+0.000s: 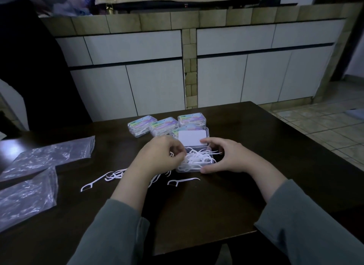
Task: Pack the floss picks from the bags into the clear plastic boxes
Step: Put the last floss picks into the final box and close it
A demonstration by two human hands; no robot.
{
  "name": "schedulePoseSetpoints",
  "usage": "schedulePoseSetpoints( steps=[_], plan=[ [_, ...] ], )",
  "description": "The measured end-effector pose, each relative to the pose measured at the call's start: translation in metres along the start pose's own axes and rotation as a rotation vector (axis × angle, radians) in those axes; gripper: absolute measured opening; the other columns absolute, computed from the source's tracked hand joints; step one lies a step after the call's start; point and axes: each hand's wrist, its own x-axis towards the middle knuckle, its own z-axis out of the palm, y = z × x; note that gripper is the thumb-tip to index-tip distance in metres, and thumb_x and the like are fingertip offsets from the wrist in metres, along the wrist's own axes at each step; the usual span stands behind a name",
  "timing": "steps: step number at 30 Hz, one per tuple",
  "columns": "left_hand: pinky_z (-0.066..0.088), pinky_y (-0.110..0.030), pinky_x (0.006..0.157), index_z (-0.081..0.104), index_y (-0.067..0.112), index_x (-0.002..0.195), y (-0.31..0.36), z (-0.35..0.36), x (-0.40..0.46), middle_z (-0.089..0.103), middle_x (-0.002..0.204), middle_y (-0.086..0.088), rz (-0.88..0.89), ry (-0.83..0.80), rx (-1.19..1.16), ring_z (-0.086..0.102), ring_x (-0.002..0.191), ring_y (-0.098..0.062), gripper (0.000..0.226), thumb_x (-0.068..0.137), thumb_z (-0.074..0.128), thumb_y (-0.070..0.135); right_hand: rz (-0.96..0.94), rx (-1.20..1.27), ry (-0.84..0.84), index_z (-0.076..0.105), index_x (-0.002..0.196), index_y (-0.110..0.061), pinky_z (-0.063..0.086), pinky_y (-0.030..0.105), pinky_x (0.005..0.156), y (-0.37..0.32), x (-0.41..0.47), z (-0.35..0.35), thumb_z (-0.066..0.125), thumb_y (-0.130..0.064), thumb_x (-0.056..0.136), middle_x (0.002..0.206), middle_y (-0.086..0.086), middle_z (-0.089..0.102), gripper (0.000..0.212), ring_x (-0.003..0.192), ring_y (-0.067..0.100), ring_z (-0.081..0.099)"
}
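An open clear plastic box (194, 167) stands mid-table with a heap of white floss picks (197, 157) inside and its lid (193, 138) raised behind. My left hand (159, 158) pinches a floss pick at the box's left edge. My right hand (224, 156) curls around the box's right side, thumb at the front corner, fingers at the lid. Loose floss picks (183, 181) lie on the table in front, several more (110, 176) partly hidden under my left wrist.
Three shut clear boxes (141, 125) (164, 126) (192, 118) full of picks stand behind the open one. Crumpled clear plastic bags (51, 156) (25, 197) lie at the left. The dark table (256, 138) ends close on the right; white cabinets stand beyond.
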Motion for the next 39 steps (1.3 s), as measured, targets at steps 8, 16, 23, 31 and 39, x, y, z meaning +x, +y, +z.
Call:
schedulePoseSetpoints(
  steps=[8, 16, 23, 31, 39],
  plan=[
    [0.047, -0.031, 0.084, 0.061, 0.034, 0.124, 0.027, 0.023, 0.006, 0.057, 0.102, 0.011, 0.292, -0.035, 0.012, 0.052, 0.099, -0.007, 0.041, 0.084, 0.057, 0.042, -0.042, 0.056, -0.012, 0.043, 0.131, -0.053, 0.035, 0.044, 0.108, -0.001, -0.001, 0.000, 0.074, -0.070, 0.044, 0.130, -0.021, 0.051, 0.095, 0.126, 0.017, 0.043],
    [0.040, -0.024, 0.082, 0.070, 0.025, 0.108, 0.041, 0.034, 0.017, 0.057, 0.106, 0.007, 0.284, -0.082, 0.079, 0.045, 0.099, -0.008, 0.020, 0.094, 0.056, 0.026, -0.045, 0.083, -0.004, 0.048, 0.127, -0.051, 0.032, 0.044, 0.110, -0.002, -0.003, -0.001, 0.074, -0.062, 0.044, 0.124, -0.021, 0.057, 0.088, 0.125, 0.013, 0.045],
    [0.044, -0.014, 0.074, 0.065, 0.028, 0.096, 0.026, 0.020, 0.013, 0.064, 0.088, 0.015, 0.119, 0.118, -0.300, 0.058, 0.076, 0.004, 0.009, 0.095, 0.057, 0.023, -0.037, 0.043, -0.019, 0.044, 0.131, -0.053, 0.038, 0.043, 0.104, -0.003, -0.005, -0.002, 0.076, -0.070, 0.048, 0.120, -0.020, 0.053, 0.091, 0.119, 0.016, 0.046],
    [0.053, -0.026, 0.080, 0.069, 0.018, 0.088, 0.000, -0.004, 0.001, 0.076, 0.083, 0.002, -0.103, 0.055, -0.634, 0.072, 0.086, -0.013, 0.011, 0.089, 0.063, 0.008, 0.017, 0.018, -0.029, 0.038, 0.136, -0.055, 0.040, 0.043, 0.103, -0.002, -0.001, 0.000, 0.069, -0.080, 0.036, 0.125, -0.020, 0.048, 0.108, 0.120, 0.020, 0.043],
    [0.054, -0.031, 0.068, 0.077, 0.031, 0.083, -0.004, 0.004, 0.004, 0.068, 0.084, 0.016, 0.016, -0.026, -0.345, 0.063, 0.074, -0.010, 0.011, 0.084, 0.070, 0.022, 0.016, 0.028, -0.026, 0.038, 0.137, -0.054, 0.041, 0.044, 0.103, -0.002, -0.002, -0.001, 0.072, -0.077, 0.042, 0.126, -0.019, 0.048, 0.103, 0.121, 0.020, 0.043]
  ],
)
